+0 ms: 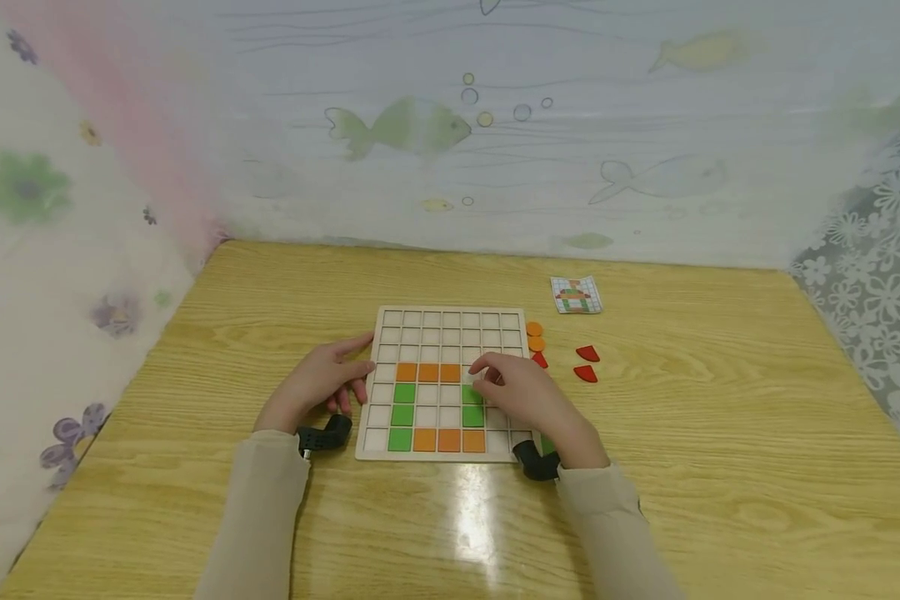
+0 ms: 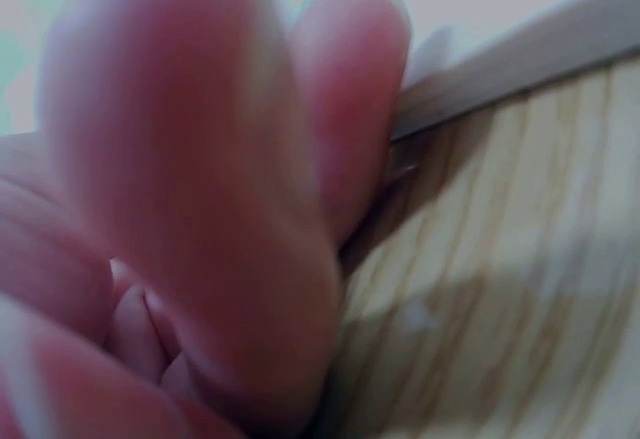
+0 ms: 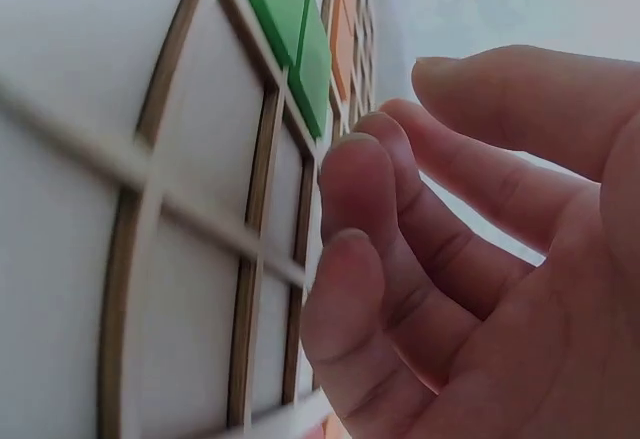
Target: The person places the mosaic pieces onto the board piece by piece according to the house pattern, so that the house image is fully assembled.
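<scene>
A pale wooden grid board (image 1: 387, 335) lies on the table with orange and green square tiles in its cells. Three orange tiles (image 1: 428, 372) form an upper row and three more orange tiles (image 1: 449, 440) a lower one. Green tiles (image 1: 402, 415) stand in a column on the left. On the right, my right hand (image 1: 528, 392) hovers over green tiles (image 1: 472, 416), fingers loosely bent; in the right wrist view thumb and fingertips are apart with nothing between them. My left hand (image 1: 318, 383) touches the board's left edge with its fingertips.
Right of the board lie orange discs (image 1: 536, 343) and red quarter-circle pieces (image 1: 587, 374), one partly hidden behind the right hand. A small pattern card (image 1: 576, 295) lies farther back. A green piece (image 1: 547, 444) shows beside the right wrist. Patterned curtains surround the table (image 1: 720, 417).
</scene>
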Action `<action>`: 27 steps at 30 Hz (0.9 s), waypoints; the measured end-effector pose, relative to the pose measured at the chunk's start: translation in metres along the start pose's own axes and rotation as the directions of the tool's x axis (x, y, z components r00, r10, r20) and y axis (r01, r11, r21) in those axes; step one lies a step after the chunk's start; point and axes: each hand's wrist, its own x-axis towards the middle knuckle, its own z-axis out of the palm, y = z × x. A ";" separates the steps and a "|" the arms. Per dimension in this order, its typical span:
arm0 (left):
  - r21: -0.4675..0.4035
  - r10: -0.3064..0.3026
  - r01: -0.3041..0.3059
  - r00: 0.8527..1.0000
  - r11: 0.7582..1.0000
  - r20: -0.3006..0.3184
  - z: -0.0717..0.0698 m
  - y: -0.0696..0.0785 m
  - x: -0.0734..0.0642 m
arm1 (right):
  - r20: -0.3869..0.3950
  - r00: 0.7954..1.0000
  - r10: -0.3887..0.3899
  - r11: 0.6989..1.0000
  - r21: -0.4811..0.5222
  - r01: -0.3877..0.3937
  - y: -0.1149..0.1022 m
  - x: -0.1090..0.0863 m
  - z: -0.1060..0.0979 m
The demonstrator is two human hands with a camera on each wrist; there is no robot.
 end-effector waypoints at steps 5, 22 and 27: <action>-0.007 -0.007 0.007 1.000 1.000 0.001 0.000 0.000 0.001 | 0.019 1.000 -0.013 0.999 0.035 0.012 0.010 -0.009 -0.006; 0.002 0.010 -0.010 1.000 1.000 0.005 -0.001 0.001 -0.001 | 0.051 0.999 -0.013 0.996 0.088 0.008 0.041 -0.036 -0.023; -0.002 0.003 -0.003 1.000 1.000 0.005 -0.001 0.002 -0.001 | 0.035 0.999 -0.014 0.999 0.049 0.013 0.045 -0.044 -0.027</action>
